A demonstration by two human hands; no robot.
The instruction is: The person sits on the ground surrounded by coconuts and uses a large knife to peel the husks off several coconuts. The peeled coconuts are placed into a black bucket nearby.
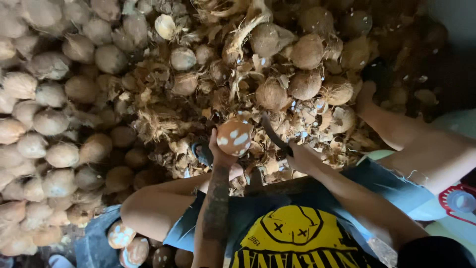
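A partly peeled coconut (234, 137) is gripped from below in the left hand (218, 151), held up above the knees; its brown skin is broken by several white patches where the shell skin is already shaved off. A dark curved blade (273, 134) is clasped in the right hand (299, 158), fingers closed round the handle, with the tip raised just beside the right flank of the coconut, near it but, as far as can be seen, not touching.

The step in hand is judged to be the paring of the brown skin from this nut, and it is judged to be roughly midway, since more brown than white is shown. For the next stroke, it is judged that the nut needs to be turned in the palm so that an unpeeled patch faces the blade, and that the edge should be drawn shallowly, away from the supporting fingers.

The floor ahead is covered by a heap of husk scraps (163, 119), with a large pile of husked brown coconuts (49, 124) towards its left edge and more at its far edge. Near the lower left corner, beside the left knee, a few similarly patched, pared nuts (128, 243) are gathered.
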